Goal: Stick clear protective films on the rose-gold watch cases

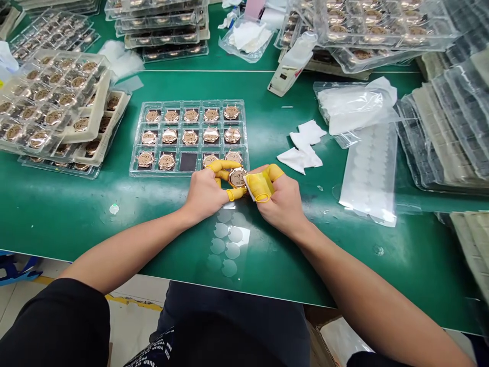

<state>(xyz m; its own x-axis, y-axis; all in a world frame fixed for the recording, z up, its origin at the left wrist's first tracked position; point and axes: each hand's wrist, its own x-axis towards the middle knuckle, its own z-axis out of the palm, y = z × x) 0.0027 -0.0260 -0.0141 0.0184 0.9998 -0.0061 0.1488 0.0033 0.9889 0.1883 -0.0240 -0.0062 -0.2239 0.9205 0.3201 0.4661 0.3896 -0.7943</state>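
Observation:
My left hand (pixel 211 186), with yellow finger cots, is closed around the edge of a rose-gold watch case (pixel 237 177), its engraved back facing up. In my right hand (pixel 280 196), also in yellow finger cots, a small white cloth (pixel 249 187) is pinched against the right side of that case; most of the cloth is hidden by the fingers. Just beyond the hands lies a clear tray (pixel 132 165) of similar watch cases, with one vacant compartment (pixel 188 162) in its front row. Below the hands a clear sheet of round film stickers (pixel 229 250) rests on the green table (pixel 160 250).
Stacked trays of watch cases stand at left (pixel 53 102), at the back (pixel 160 25) and at back right (pixel 382 30). Crumpled white cloths (pixel 301 148), a white bottle (pixel 292 63) and a bagged cloth pack (pixel 355 104) lie right of the tray. Stacked trays (pixel 451 117) fill the right edge.

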